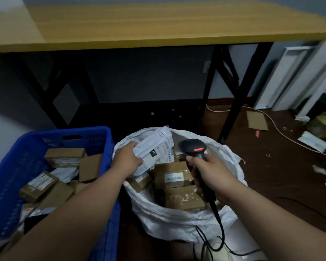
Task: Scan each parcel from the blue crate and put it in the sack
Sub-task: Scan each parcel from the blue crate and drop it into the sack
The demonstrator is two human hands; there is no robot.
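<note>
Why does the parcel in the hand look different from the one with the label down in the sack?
The held parcel is a soft white mailer bag; the sack parcel is a brown cardboard box. The mailer is gripped by the left hand, tilted above the sack; the box lies inside among others. Both carry printed labels.

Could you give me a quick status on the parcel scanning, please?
Left hand holds white mailer over sack. Right hand grips scanner. Blue crate has boxes left. Nothing blocking.
</note>
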